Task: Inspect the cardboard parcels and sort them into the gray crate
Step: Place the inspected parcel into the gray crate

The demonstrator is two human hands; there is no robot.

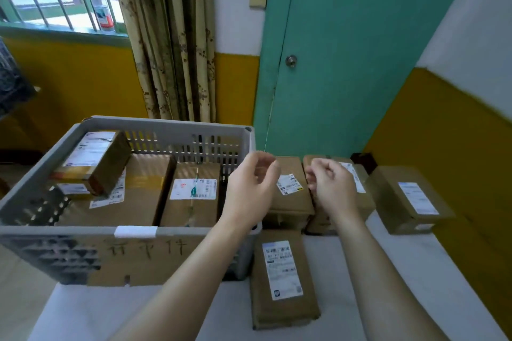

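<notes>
Hands hover above a row of cardboard parcels on a white-covered table (415,271), mid-sort beside a gray crate (133,231) that already holds several boxes. The left hand (249,188) hangs over the crate's right edge with fingers loosely curled and nothing in its grasp; the right hand (331,188) floats just right of it, likewise loosely curled and holding nothing. Below and between them sits a labelled parcel (291,196), with a second parcel (360,191) partly hidden under the right hand, a third (410,199) farther right, and a flat parcel (282,277) lying nearest the camera against the crate's near right corner. Inside the crate, two large boxes (191,194) lie flat and a smaller box (97,160) rests tilted at the far left. The parcels look like stiff corrugated board, taped shut, with glossy labels on top; they appear modest in weight, though contents are unknown. Judging from their shape, the surest hold would be across the two long side walls, thumb on one and fingers on the other, keeping clear of the slick labels; the flat one may flex and would probably suit both hands at its short ends.
</notes>
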